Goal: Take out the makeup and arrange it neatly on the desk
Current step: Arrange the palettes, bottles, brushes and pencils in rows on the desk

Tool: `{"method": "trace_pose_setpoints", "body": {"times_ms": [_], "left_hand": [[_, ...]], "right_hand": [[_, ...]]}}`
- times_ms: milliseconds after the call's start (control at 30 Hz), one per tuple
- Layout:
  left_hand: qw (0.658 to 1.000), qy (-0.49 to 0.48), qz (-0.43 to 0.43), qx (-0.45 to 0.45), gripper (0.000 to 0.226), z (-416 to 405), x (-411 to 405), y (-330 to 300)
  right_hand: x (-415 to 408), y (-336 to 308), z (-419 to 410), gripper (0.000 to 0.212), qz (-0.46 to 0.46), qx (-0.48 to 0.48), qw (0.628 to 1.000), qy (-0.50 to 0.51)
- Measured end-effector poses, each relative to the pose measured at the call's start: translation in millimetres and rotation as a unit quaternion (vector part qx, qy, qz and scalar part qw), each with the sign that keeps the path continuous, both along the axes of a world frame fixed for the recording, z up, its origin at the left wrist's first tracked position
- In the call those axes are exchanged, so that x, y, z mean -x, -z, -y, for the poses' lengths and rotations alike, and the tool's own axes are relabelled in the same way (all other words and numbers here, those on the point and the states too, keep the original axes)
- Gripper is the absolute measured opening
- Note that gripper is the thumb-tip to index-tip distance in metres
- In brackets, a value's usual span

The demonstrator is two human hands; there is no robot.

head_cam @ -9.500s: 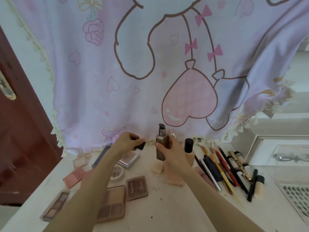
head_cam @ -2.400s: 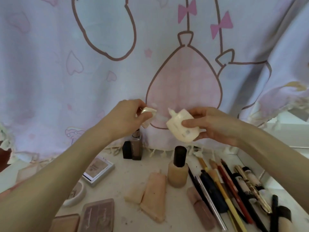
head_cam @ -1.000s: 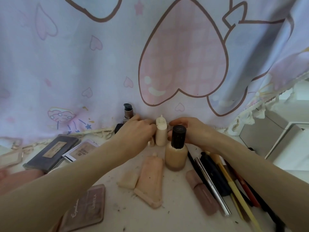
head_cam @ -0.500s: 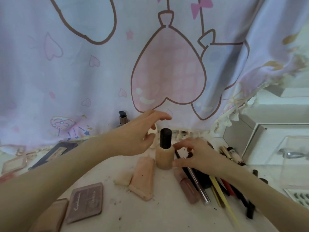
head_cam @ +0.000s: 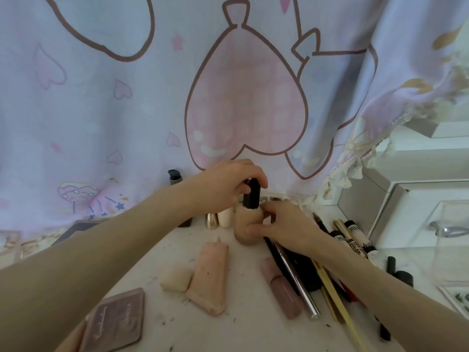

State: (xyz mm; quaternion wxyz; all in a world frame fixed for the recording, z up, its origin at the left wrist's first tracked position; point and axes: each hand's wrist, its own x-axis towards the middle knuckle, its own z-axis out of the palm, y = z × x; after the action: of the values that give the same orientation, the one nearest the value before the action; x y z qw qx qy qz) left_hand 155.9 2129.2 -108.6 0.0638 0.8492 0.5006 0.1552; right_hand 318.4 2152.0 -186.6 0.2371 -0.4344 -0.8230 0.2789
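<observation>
A beige foundation bottle (head_cam: pixel 243 228) with a tall black cap (head_cam: pixel 251 196) stands upright near the back of the white desk (head_cam: pixel 243 326). My left hand (head_cam: pixel 223 185) grips the black cap from above. My right hand (head_cam: pixel 284 228) holds the bottle's body from the right side. Just left of it stand a small cream bottle (head_cam: pixel 225 217) and a gold cap (head_cam: pixel 212 221). A pump bottle (head_cam: pixel 174 177) stands further left against the curtain, partly hidden by my left arm.
A peach tube (head_cam: pixel 209 275) and its cream cap (head_cam: pixel 176 278) lie in front. A pink gloss tube (head_cam: pixel 281 288), pencils and brushes (head_cam: pixel 327 283) lie to the right. A brown palette (head_cam: pixel 115 323) lies front left. A printed curtain (head_cam: pixel 152 97) hangs behind; a clear box (head_cam: pixel 451 240) stands right.
My left hand dropped from hovering open onto the black cap and now grips it. My right hand moved from the pencils up to the bottle's body.
</observation>
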Motion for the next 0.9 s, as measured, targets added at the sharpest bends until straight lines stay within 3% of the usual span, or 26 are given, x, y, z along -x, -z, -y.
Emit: {"method": "trace_pose_setpoints", "body": {"times_ms": [233, 433, 567, 733, 800, 867, 900], "left_hand": [[0.997, 0.005, -0.079, -0.021, 0.034, -21, -4, 6], [0.988, -0.029, -0.146, -0.050, 0.023, -42, -6, 3], [0.988, -0.084, -0.127, -0.029, 0.050, -47, -11, -9], [0.993, 0.028, -0.089, 0.068, 0.029, -38, -5, -21], [0.991, 0.025, -0.117, 0.055, 0.025, -38, -6, -19], [0.990, -0.010, -0.137, 0.021, 0.003, -39, -10, -17], [0.990, -0.027, -0.142, -0.007, 0.012, -41, -12, -16]], "right_hand": [[0, 0, -24, 0.015, -0.007, 0.013, 1.000, 0.020], [6, 2, -34, 0.017, 0.001, 0.003, 1.000, 0.030], [4, 4, -36, 0.019, 0.000, -0.005, 1.000, 0.019], [1, 5, -38, 0.020, -0.017, 0.009, 1.000, 0.014], [2, 4, -37, 0.020, -0.016, 0.005, 1.000, 0.012], [3, 4, -36, 0.018, -0.012, 0.004, 1.000, 0.009], [3, 3, -35, 0.018, -0.009, 0.004, 1.000, 0.009]]}}
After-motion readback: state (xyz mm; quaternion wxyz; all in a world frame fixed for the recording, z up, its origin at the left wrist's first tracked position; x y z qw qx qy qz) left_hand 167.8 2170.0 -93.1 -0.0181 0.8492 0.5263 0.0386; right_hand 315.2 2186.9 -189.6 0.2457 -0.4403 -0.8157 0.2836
